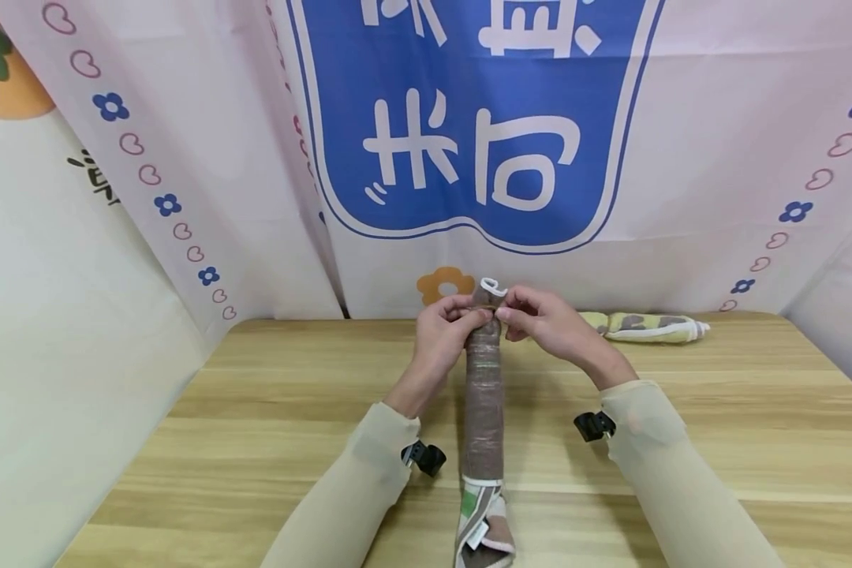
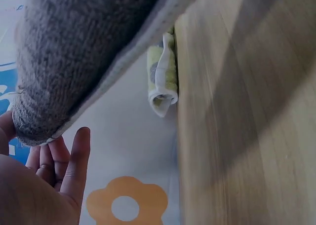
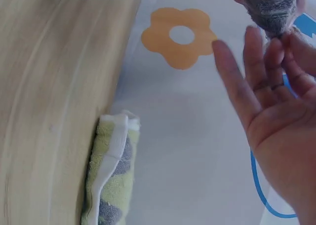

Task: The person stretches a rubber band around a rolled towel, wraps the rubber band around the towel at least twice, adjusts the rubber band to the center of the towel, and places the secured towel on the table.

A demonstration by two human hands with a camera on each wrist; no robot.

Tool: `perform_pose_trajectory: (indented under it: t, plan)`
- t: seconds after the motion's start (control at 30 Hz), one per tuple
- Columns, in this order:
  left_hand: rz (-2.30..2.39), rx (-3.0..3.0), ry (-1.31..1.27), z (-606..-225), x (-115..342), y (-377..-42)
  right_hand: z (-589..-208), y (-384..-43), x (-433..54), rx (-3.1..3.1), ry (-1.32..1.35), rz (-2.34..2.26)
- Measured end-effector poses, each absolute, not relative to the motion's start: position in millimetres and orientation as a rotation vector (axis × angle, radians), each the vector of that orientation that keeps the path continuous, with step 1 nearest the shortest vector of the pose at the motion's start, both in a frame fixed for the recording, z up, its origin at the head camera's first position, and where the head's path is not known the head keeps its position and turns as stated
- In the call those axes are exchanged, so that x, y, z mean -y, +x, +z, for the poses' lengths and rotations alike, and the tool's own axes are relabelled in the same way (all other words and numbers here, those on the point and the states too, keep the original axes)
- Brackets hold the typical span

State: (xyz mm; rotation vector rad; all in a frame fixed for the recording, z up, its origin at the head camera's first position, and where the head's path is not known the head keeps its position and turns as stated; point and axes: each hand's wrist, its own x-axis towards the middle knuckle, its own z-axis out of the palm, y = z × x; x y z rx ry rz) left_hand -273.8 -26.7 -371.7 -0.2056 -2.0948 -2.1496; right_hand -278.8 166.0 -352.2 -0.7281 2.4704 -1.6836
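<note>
A long brown rolled towel [image 1: 484, 418] lies lengthwise on the table, its near end loose with striped, white-edged folds. Close to its far end, a thin tan tie [image 1: 492, 308] narrows the roll, and a white-edged tip curls above it. My left hand [image 1: 443, 335] pinches the roll at this neck from the left. From the right, my right hand [image 1: 548, 325] pinches at the same spot with thumb and forefinger; its other fingers stretch out in the right wrist view. Whether each hand grips cloth or tie is too small to tell.
A yellow rolled towel [image 1: 656, 328] with grey patches and a white edge lies at the table's back edge, right of my right hand. Behind the wooden table [image 1: 270, 418] hangs a printed cloth [image 1: 689, 197] with a blue sign and an orange flower.
</note>
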Motion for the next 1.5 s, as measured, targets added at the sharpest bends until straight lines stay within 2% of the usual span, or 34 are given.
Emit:
perform_pose_trajectory:
  t: [0.3, 0.73, 0.97, 1.3, 1.5]
  plan:
    - [-2.034, 2.082, -0.257, -373, 29, -271, -351, -274, -160, -2.291, -0.821, -1.740]
    - [-1.888, 2.107, -0.269, -379, 28, -274, -344, -269, -157, -2.459, -0.734, -1.542]
    - [-1.813, 2.172, -0.351, -379, 31, -274, -342, -269, -156, -2.467, -0.645, -1.666]
    - [-2.370, 2.159, -0.552, -371, 48, -284, -342, -272, -156, -2.355, -0.594, -1.838]
    - [-2.301, 2.232, -0.538, -370, 52, -284, -343, -272, -159, -2.391, -0.587, -1.751]
